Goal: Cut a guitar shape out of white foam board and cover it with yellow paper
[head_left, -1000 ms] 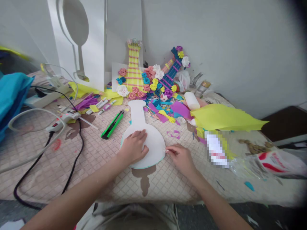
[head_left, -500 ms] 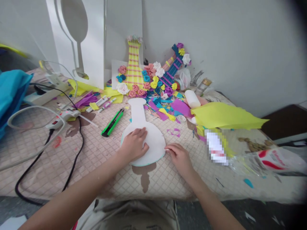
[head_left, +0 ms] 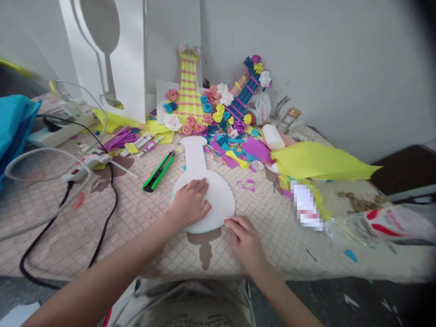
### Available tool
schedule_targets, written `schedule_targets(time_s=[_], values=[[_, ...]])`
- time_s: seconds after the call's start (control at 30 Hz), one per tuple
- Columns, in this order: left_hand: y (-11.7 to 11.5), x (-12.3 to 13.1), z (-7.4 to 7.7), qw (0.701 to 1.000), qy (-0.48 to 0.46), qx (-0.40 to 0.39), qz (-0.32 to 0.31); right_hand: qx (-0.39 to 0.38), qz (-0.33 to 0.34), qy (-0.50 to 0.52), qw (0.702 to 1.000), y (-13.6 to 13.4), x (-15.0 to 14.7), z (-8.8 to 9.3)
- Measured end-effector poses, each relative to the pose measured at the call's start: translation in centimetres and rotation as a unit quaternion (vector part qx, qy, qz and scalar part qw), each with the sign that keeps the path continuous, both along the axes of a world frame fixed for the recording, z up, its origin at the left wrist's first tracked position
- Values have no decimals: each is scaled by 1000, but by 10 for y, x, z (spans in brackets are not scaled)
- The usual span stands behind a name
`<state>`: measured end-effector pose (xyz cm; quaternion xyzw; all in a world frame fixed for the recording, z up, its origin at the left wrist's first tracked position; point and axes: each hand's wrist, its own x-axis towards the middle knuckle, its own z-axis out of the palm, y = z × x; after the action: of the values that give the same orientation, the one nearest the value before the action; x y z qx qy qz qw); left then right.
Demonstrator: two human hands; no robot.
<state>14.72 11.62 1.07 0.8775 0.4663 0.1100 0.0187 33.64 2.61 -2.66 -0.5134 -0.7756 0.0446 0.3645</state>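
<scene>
While the white cutout (head_left: pixel 220 195) lies flat on the tablecloth (head_left: pixel 146 250) near the front edge of the table, its round body points toward the person and its narrow neck points away. A thin blue-green line shows along its lower edge. The left hand (head_left: pixel 190 202) rests palm down on the body, fingers stretched out and close together, thumb apart, gripping nothing. At the lower right rim, the right hand (head_left: pixel 245 238) has its thumb and forefinger pinched together on a small white piece (head_left: pixel 226 221), too small to make out, with the other fingers curled in.

Just below the cutout is a brown patch (head_left: pixel 204 247) in the cloth. To the left lies a green and black cutter (head_left: pixel 158 171), tilted, and beyond it some white markers (head_left: pixel 146 144). Farther left, a power strip (head_left: pixel 83 167) sits among cables. Past the neck, paper scraps (head_left: pixel 257 151) are heaped before a yellow paper guitar (head_left: pixel 189 86) and a blue one (head_left: pixel 243 100), both trimmed with paper flowers. On the right spreads a large yellow sheet (head_left: pixel 323 161), and nearer, a clear plastic bag (head_left: pixel 384 226). At the back left stands a white board (head_left: pixel 131 68) with a guitar-shaped hole.
</scene>
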Motion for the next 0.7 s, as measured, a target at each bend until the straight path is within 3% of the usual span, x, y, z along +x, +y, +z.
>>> schedule_targets(time_s=[0.13,0.4,0.7], values=[[0,0,-2,1000,0,7,-2,26,-18,-18,999,-3,-2,-2],[0,-1,-1,1000,5,-1,-4,35,-89,-7,995,16,21,6],[1,0,-1,1000,2,1,0,12,-44,-13,999,8,4,2]])
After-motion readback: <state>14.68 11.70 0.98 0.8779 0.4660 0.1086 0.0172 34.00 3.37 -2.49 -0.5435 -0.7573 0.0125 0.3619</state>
